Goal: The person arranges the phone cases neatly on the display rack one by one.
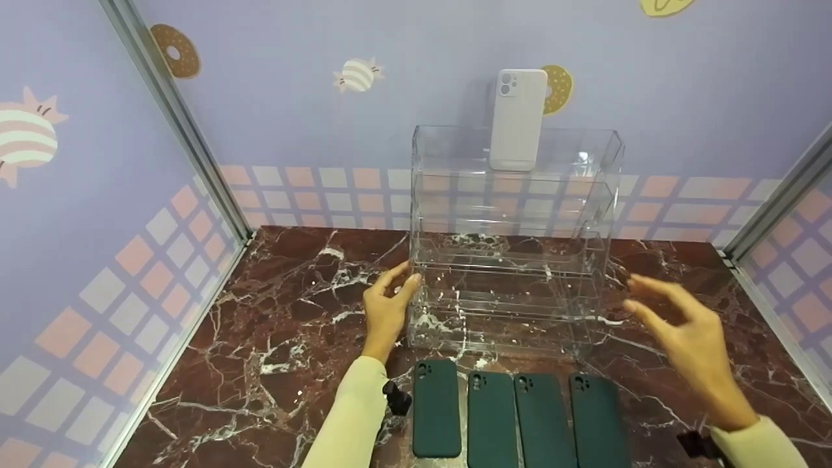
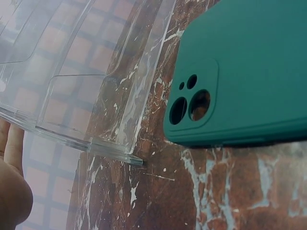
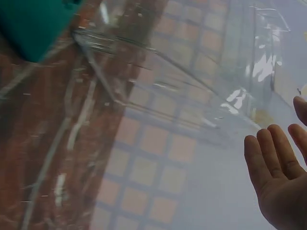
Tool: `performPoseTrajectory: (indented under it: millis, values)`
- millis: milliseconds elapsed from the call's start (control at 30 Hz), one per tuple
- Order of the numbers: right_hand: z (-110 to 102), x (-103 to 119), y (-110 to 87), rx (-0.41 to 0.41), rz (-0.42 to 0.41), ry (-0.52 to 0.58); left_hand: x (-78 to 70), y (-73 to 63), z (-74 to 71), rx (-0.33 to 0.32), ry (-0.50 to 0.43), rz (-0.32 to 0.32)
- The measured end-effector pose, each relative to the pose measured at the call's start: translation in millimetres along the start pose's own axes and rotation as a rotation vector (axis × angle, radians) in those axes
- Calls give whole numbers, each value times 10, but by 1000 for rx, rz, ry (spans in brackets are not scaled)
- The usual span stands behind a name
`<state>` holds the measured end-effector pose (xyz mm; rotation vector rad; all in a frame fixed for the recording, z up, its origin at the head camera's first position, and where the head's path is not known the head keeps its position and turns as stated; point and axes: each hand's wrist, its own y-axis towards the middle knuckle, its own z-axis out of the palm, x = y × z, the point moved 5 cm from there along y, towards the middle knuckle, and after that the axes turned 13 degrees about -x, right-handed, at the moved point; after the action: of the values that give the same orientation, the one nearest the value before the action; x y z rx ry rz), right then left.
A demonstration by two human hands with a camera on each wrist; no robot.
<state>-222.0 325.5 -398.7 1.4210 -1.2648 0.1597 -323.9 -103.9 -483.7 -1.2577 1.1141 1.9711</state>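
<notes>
A clear plastic tiered display rack [image 1: 513,266] stands against the back wall. My left hand [image 1: 385,311] is at its left side, fingertips right at the side panel. In the left wrist view the fingers [image 2: 14,148] of that hand lie along the outer face of the rack [image 2: 72,76]. My right hand [image 1: 692,331] hovers off the rack's right side, thumb and fingers spread and holding nothing. A white phone case [image 1: 518,123] stands upright in the rack's top tier.
In front of the rack, a row of several dark green phone cases [image 1: 437,409] lies on the marbled table [image 1: 273,364]. Patterned panels with metal corner strips [image 1: 175,123] enclose the left, back and right sides.
</notes>
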Motion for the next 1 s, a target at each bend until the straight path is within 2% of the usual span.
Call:
performPoseTrajectory:
  millis: [267, 567, 667, 867, 1000]
  values:
    - [-27, -275, -388, 103, 75, -29, -4, 0, 26, -25, 6, -9]
    - [19, -548, -750, 250, 133, -104, 5, -7, -1, -8, -8, -19]
    - [46, -603, -842, 305, 143, -157, 4, -11, -7, 4, -7, -28]
    - [59, -702, -985, 441, 233, -205, 10, -19, -1, 23, 3, -39]
    - [62, -757, -1030, 509, 242, -242, 14, -15, -3, 18, 6, -44]
